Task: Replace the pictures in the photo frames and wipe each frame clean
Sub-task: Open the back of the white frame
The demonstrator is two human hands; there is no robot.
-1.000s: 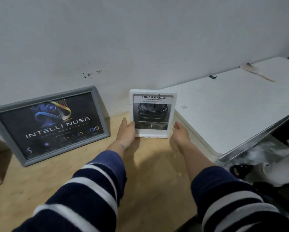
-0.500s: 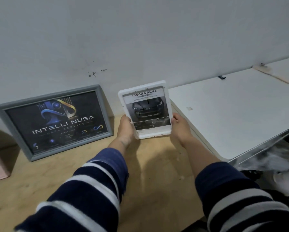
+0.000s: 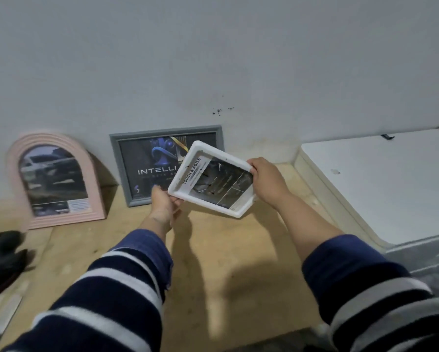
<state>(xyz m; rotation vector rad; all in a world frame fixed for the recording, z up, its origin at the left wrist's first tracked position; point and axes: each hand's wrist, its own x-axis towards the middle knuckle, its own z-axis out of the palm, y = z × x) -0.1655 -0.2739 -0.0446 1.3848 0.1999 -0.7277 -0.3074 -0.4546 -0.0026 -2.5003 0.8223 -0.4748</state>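
Both hands are gripping the white frame clear of the wooden worktop: the left hand is pinching its lower-left corner, and the right hand is curling round its far right edge. Holding it at opposite ends is probably letting the person tip and turn it freely, likely to reach the back so the car picture inside can come out. It is hanging tilted, with the "TOUGH & AGILE" heading running up the left side, in front of the grey frame that is leaning on the wall.

Compared with half a second ago, the white frame is sitting rotated anticlockwise and tipped flatter, where it was being held nearly upright and facing the camera. The view is also swinging left: a pink arched frame and a dark bundle on the worktop are now showing, and the white surface on the right is being cropped.
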